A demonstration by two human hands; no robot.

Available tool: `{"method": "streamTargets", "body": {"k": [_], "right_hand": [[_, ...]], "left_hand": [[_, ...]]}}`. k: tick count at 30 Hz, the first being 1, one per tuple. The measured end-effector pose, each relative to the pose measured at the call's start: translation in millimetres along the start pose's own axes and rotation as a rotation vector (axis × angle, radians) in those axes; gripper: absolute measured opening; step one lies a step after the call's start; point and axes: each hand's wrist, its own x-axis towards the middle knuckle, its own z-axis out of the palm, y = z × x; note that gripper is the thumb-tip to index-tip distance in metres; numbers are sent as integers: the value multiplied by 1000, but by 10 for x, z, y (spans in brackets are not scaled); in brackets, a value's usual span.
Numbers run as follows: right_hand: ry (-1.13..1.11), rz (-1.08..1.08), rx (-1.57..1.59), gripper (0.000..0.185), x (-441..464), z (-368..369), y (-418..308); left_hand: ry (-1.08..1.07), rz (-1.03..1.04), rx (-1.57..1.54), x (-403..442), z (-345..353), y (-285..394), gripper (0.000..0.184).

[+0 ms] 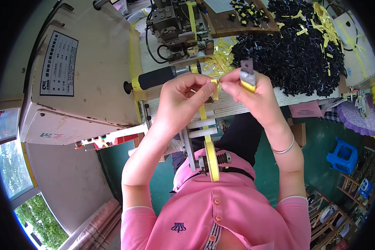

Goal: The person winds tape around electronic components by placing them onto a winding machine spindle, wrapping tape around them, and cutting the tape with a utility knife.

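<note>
Tape: yellow, narrow and glossy (215, 92), a short end upright at the centre of the frame; more tape runs down to the roll (211, 160).
Left hand: thumb and forefinger pinch the tape (186, 96).
Right hand: fingertips pressed together beside it, pinching something too small to tell; a grey-and-yellow tool (248, 77) sits in the fingers (254, 98).
Plate: Chinese characters, mostly too small, on the cabinet (87, 62), upper left (58, 63).
Shirt: pink, crown logo, lettering perhaps "ERKE" (196, 208).
Black parts: heaped upper right (287, 58).
</note>
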Motion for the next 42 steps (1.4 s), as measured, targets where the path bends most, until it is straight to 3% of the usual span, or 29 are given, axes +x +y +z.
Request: {"method": "streamTargets", "body": {"k": [6,9,11,17,18,21,25,29,42], "right_hand": [[35,-70,-51,9,-34,136,55],[-5,128,181,10,-39,190,41],[-30,127,206,10,-32,208,82],[-3,73,132,8,7,257,183],[21,52,83,8,25,265,239],[107,158,101,7,101,263,375],[113,221,178,10,173,336,478],[88,187,196,11,220,418,543],[88,114,263,11,272,501,560]], "left_hand": [[42,12,-24,-5,-24,-54,15],[45,15,-56,-16,-13,-76,15],[40,-5,-26,-23,-4,-43,14],[213,164,-32,79,-116,41,12],[316,231,108,126,-153,49,8],[392,681,754,239,-330,-20,5],[303,748,1019,189,-203,-151,14],[251,659,1011,211,-240,-141,17],[263,667,1005,258,-244,-122,14]]}}
